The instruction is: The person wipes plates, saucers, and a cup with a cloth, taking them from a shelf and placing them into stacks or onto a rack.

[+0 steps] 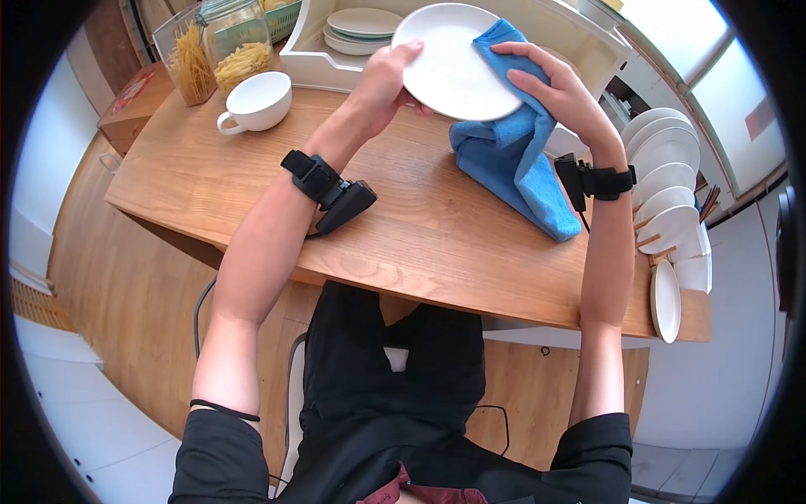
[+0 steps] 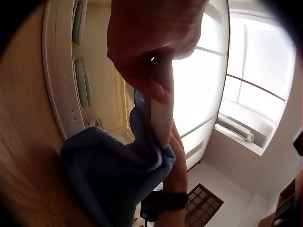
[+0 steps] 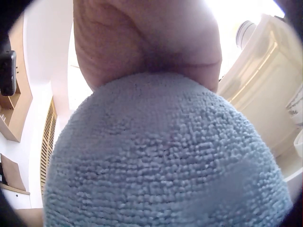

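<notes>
A round white plate (image 1: 457, 63) is held up over the table, face toward the head camera. My left hand (image 1: 386, 80) grips its left edge, thumb on the face and fingers behind. On the opposite edge, my right hand (image 1: 558, 92) pinches the plate's rim through a blue cloth (image 1: 525, 160). The cloth folds over the rim and its loose end hangs down toward the tabletop. In the left wrist view the plate (image 2: 162, 116) appears edge-on, with the cloth (image 2: 113, 165) draped below. Terry-textured cloth (image 3: 165, 156) fills most of the right wrist view and hides the right fingers.
On the wooden table (image 1: 403, 235), a white cup (image 1: 259, 102) stands at left near pasta jars (image 1: 243, 63). Behind is a cream open cabinet (image 1: 315, 67) with stacked plates (image 1: 361, 25). Several plates (image 1: 667, 155) stand in a rack along the right edge.
</notes>
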